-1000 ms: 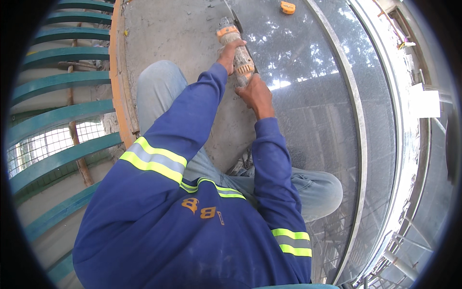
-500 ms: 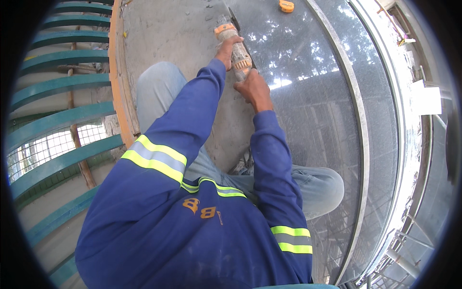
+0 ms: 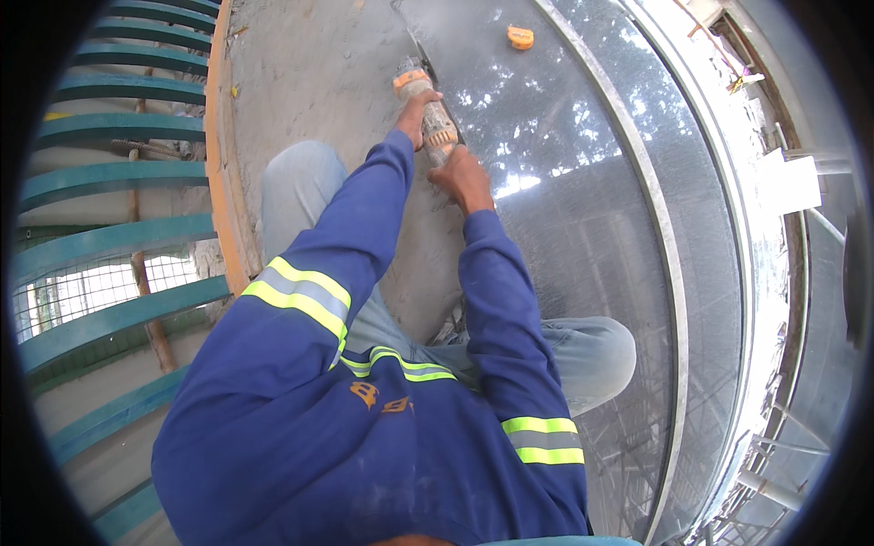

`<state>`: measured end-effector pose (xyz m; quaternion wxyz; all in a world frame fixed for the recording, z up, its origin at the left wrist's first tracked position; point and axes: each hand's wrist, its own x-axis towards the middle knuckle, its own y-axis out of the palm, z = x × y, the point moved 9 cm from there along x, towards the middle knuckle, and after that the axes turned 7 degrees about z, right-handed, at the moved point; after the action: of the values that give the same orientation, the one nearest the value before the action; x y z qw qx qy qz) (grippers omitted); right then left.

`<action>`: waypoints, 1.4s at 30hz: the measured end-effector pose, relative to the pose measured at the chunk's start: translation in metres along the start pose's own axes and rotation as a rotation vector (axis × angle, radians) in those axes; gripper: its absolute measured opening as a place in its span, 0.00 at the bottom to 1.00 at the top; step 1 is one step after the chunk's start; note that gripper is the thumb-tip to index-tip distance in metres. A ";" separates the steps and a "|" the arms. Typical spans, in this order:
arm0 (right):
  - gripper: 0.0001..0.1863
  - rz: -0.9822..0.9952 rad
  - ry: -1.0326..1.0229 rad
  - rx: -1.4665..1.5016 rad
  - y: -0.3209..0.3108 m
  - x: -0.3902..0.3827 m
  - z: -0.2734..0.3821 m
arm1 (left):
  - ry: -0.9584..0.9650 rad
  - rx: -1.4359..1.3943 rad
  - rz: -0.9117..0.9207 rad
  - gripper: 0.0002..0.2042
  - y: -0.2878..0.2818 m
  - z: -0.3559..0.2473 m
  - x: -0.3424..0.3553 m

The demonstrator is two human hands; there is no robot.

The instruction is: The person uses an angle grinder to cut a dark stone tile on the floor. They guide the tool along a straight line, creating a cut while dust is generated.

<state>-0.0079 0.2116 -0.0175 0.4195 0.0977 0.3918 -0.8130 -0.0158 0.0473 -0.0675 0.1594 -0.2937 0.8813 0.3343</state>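
A dusty orange-and-grey angle grinder (image 3: 441, 133) lies lengthwise between my hands, its thin disc (image 3: 422, 55) seen nearly edge-on at the far end. My left hand (image 3: 416, 119) is wrapped round the body behind the head. Around the rear end my right hand (image 3: 466, 179) is closed, its fingers partly hidden. The disc's far edge is over the dusty grey concrete surface (image 3: 319, 73), by the border of a dark glossy panel (image 3: 583, 246); whether it touches cannot be made out. Beyond the grinder to the right, an orange tape measure (image 3: 521, 37) rests on the panel.
Teal curved bars (image 3: 127, 86) run along the left, behind an orange-edged border (image 3: 218, 155). A narrow metal strip (image 3: 657, 209) crosses the dark panel on the right. Past it is a bright edge with a white sheet (image 3: 797, 185). My bent knees (image 3: 300, 182) flank the work.
The view has shifted, so the tape measure and bars appear lower and the tape measure farther left. Both hands keep their hold on the angle grinder, which barely moves against the surface.
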 end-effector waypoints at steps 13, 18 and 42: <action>0.26 -0.075 -0.106 -0.034 -0.005 -0.005 0.007 | 0.000 -0.030 0.029 0.17 0.004 -0.002 -0.004; 0.25 -0.061 -0.091 -0.038 -0.003 -0.010 0.000 | 0.015 -0.009 0.017 0.18 0.010 0.002 -0.016; 0.26 0.026 0.004 -0.009 -0.002 -0.019 -0.002 | -0.002 0.015 -0.011 0.21 0.007 0.002 -0.022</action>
<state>0.0024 0.2251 -0.0086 0.4298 0.1025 0.3948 -0.8056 -0.0033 0.0622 -0.0551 0.1644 -0.2969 0.8819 0.3273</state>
